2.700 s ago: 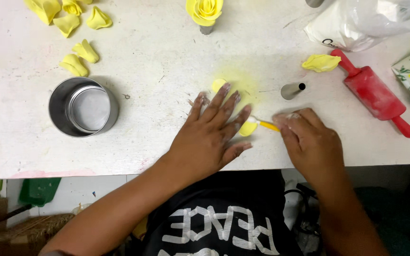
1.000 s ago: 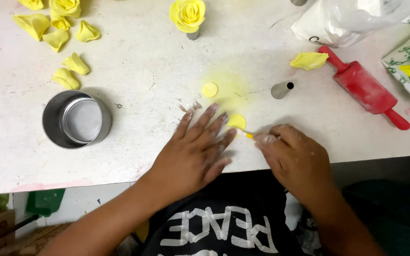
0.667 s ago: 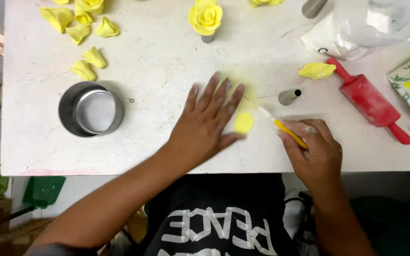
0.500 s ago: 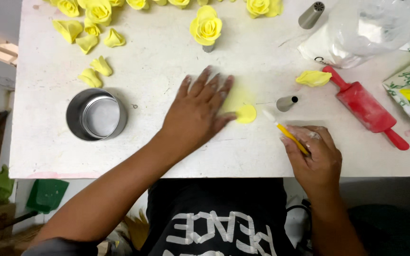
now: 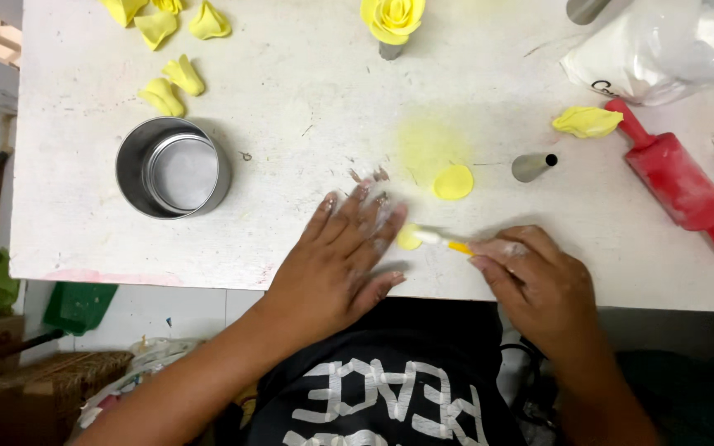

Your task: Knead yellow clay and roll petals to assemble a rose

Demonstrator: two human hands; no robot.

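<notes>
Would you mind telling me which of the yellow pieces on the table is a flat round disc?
The yellow disc lying beside the metal nozzle; the other loose pieces are curled or crumpled.

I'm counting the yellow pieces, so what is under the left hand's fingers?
A small yellow disc peeks out beside the left hand, with the modelling tool in the right hand touching it. How far it runs beneath the fingers is hidden.

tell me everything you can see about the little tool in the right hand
The modelling tool is a thin stick, yellow-orange along the shaft with a pale whitish rounded tip. It lies nearly flat, pointing left across the white table. The right hand pinches its rear end, hiding the rest of it. The tip presses on a small yellow paste disc that lies against the fingertips of the flat left hand.
</notes>
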